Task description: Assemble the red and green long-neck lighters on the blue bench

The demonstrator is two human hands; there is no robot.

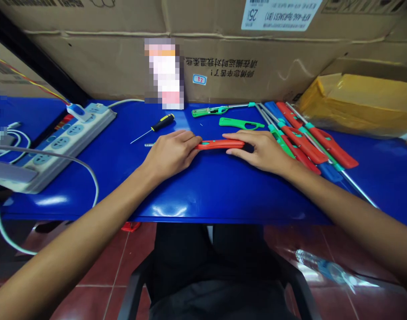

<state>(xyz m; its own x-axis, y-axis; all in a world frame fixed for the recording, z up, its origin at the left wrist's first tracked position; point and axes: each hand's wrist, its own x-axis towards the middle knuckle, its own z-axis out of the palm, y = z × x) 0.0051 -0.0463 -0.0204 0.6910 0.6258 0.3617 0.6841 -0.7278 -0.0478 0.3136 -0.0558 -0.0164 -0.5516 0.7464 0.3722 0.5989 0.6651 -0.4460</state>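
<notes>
A red long-necked gas lighter (220, 144) lies level between my two hands, just over the blue tabletop. My left hand (174, 153) is wrapped round its neck end, and the metal tip pokes out to the left. At the other end, my right hand (257, 149) pinches the handle between thumb and fingers. Behind my hands rest a green lighter with its inner parts exposed (210, 111) and a loose green handle shell (240, 123). A black and yellow screwdriver (163, 122) lies beyond my left hand.
Several red, green and blue lighters (310, 142) are piled at the right. A white power strip (60, 144) with cables stands at the left. Cardboard (106, 66) walls the back, with a yellow package (357, 104) at the right. A plastic bottle (326, 269) lies on the floor.
</notes>
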